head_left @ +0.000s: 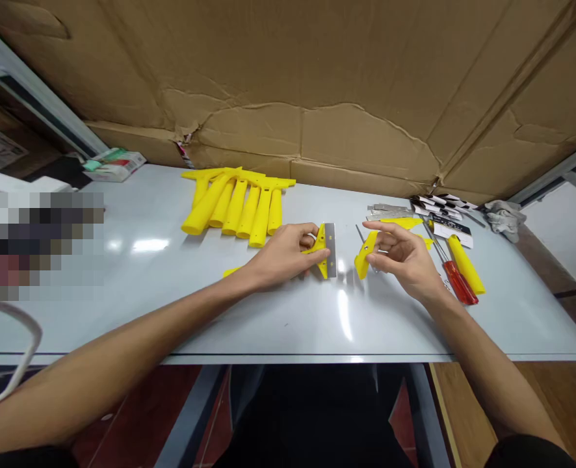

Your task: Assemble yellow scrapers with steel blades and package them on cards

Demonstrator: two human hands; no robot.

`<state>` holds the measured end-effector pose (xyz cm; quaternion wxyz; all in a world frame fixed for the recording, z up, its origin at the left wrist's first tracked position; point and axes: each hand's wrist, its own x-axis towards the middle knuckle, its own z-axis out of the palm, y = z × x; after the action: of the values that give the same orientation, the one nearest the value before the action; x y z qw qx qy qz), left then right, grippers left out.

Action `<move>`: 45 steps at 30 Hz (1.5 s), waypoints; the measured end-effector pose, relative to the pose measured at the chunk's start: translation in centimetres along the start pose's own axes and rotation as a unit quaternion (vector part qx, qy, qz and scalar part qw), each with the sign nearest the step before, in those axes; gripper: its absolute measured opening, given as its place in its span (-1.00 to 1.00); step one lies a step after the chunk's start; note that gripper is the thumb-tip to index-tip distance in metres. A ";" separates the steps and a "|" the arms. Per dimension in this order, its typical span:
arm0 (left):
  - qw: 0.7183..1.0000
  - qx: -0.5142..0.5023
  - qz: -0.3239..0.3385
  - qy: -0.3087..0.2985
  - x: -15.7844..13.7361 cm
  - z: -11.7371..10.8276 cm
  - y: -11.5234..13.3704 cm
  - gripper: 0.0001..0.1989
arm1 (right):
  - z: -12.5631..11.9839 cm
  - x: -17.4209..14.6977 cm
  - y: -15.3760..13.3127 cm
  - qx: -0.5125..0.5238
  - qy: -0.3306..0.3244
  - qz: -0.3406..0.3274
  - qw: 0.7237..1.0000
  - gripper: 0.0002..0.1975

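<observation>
At the left, we note yellow handles (229, 207) heaped and overlapping on the table (122, 299); a bump could make the upper ones slide. Next, our left hand (290, 252) grasps a yellow scraper head (322, 268) between thumb and fingers, with a metal blade (331, 237) along its right side. The thumb lies against the assembly near the blade; if this grip slips, the edge could cut. Across a gap, our right hand (405, 257) pinches a yellow piece (363, 265), tilted and apart from the blade; a weak pinch could drop it. We cannot tell whether the thin metal item (359, 231) beside it is also held. Behind the right hand lie metal strips (389, 210); careless reaching could nick a finger. Farther right, a red-handled screwdriver (460, 284) rests near the forearm; a sideways sweep could dislodge it.
</observation>
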<state>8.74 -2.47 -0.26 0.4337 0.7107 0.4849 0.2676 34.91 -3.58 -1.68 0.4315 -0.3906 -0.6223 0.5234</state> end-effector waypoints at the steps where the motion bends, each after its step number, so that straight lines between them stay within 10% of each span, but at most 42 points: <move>1: 1.000 0.004 -0.003 -0.003 0.0 0.0 0.1 -0.81 | 0.2 0.1 0.3 0.012 0.011 0.000 1.000 -0.48; 6: 1.000 0.000 -0.010 -0.018 -0.1 0.3 0.2 -0.85 | 1.7 0.4 1.1 0.041 0.002 0.037 0.998 -0.73; 30: 0.998 0.013 0.057 -0.020 -0.2 1.2 -0.4 -0.90 | 3.8 0.7 1.7 -0.038 0.008 0.003 0.999 -0.60; 45: 0.998 0.050 0.031 0.007 0.0 0.7 -0.7 -0.88 | -1.1 1.1 0.0 -0.118 0.071 -0.040 0.990 -0.74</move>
<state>8.99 -2.59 -1.18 0.3861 0.7443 0.4781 0.2614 35.63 -2.20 -1.40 0.4458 -0.4497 -0.6624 0.4003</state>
